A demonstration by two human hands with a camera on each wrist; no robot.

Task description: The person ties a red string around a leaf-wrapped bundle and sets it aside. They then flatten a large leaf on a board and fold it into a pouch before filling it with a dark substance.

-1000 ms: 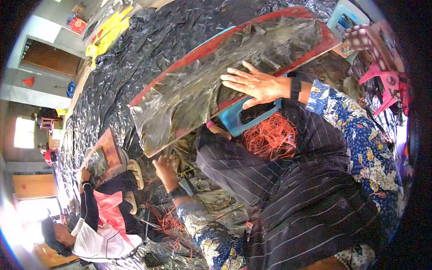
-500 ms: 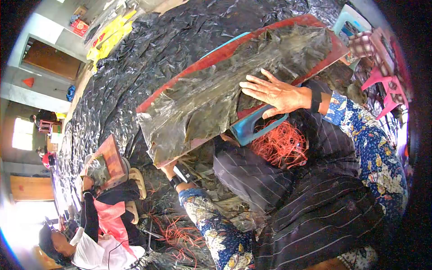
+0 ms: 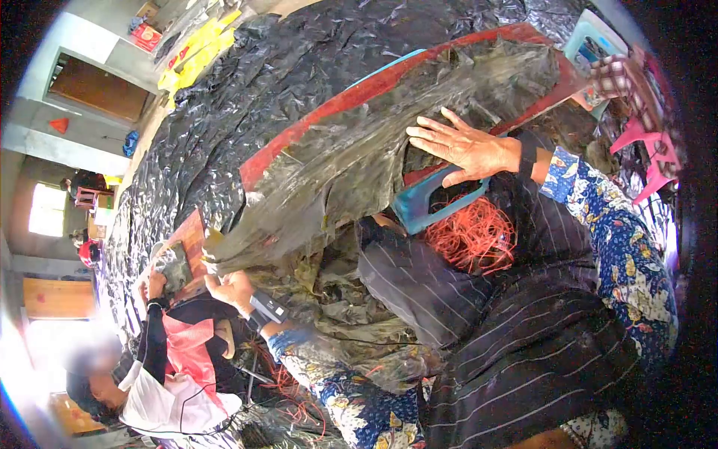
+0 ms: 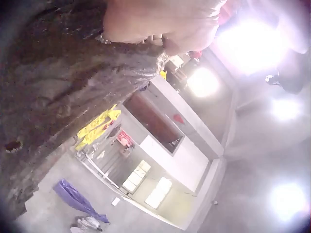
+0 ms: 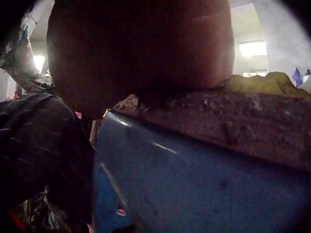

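Observation:
A thin, dark, crinkled brown-grey sheet (image 3: 359, 157) lies over a long red board (image 3: 299, 142). My left hand (image 3: 233, 290) grips the sheet's end past the board's near left end, stretching it out beyond the edge. In the left wrist view the curled fingers (image 4: 163, 26) hold the bunched sheet edge. My right hand (image 3: 471, 151) rests flat on the sheet near the board's near side, fingers spread. Under the board by that hand stands a blue plastic stool (image 3: 416, 211), also close up in the right wrist view.
A tangle of red-orange string (image 3: 475, 238) lies beside the blue stool, near my lap. Another person (image 3: 179, 396) sits at the left by a reddish wooden piece (image 3: 193, 239). Black plastic sheeting (image 3: 262, 97) covers the floor. A pink stool (image 3: 651, 153) stands at the right.
My left hand went from apart, below the board's near left corner, to holding the sheet's end, then moved left, drawing the sheet past the board. The right hand stays flat on the sheet.

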